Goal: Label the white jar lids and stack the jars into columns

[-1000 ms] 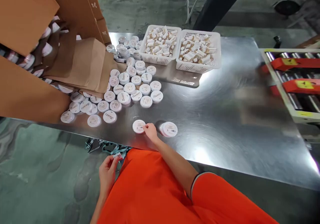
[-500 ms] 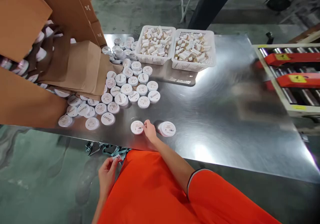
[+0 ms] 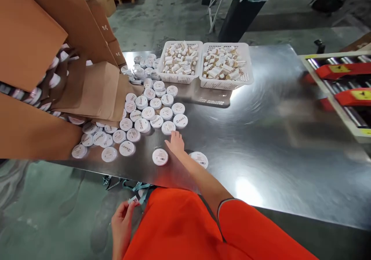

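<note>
Perhaps a nudge from the right hand (image 3: 176, 144), its fingers spread at 1 round container (image 3: 168, 127) on the table (image 3: 261, 136), risked shoving the crowded neighbours (image 3: 157, 121); the left hand (image 3: 123, 220) pinched a small label (image 3: 133, 200).

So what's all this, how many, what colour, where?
Round containers: dozens, white, mostly left
Baskets: two, white, table's back
Bottles: many, white and amber, in baskets
Table: one, silver, centre
Boxes: several, brown, left
Sheets: several, brown, left
Conveyor: one, cream and silver, right
Bars: two, red, right
Bin: one, black, back
Straps: several, teal, bottom left
Tag: one, whitish, bottom
Clothing: one person's, orange, bottom
Right hand: one, bare, near containers
Left hand: one, bare, holding tag
</note>
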The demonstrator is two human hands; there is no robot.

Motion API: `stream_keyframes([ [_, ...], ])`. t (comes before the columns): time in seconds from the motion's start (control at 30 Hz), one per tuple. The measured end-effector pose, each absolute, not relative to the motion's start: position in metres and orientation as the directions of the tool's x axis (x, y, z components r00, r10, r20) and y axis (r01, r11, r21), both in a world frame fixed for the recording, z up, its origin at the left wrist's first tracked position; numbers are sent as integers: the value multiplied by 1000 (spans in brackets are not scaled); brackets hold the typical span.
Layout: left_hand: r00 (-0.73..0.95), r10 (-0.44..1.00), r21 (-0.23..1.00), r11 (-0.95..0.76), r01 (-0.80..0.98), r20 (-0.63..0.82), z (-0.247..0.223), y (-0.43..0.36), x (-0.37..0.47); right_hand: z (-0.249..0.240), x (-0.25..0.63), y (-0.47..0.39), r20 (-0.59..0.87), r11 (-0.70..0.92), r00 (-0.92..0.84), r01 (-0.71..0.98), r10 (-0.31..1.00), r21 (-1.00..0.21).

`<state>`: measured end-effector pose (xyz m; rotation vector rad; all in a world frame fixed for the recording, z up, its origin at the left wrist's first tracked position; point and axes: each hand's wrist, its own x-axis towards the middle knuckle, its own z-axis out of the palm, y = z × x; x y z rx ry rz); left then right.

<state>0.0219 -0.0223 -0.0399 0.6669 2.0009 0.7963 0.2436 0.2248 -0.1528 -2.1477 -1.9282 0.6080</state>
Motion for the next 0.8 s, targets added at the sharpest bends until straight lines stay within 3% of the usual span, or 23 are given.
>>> stream_keyframes([
  [0.1, -510, 689, 739, 659, 144, -515, -38, -20, 26, -153, 240, 272, -83, -38, 11, 945, 996, -326],
  [0.3, -516, 689, 748, 651, 130, -509, -36, -16, 31, -170, 236, 272, -112, 85, -117, 963, 987, -254],
  [0.4, -507, 691, 745, 653, 132, -516, -36, -18, 29, -182, 245, 239, -139, 116, -160, 952, 977, -284],
  [0.6, -439, 740, 754, 630, 187, -510, -33, -10, 26, -190, 265, 211, -183, -17, -50, 938, 982, -347],
  [0.7, -417, 767, 774, 601, 200, -488, -29, -4, 28, -175, 271, 213, -120, -33, -22, 901, 993, -432],
  [0.8, -423, 783, 789, 576, 214, -457, -27, -3, 29, -153, 269, 204, -25, 104, -143, 818, 989, -566],
])
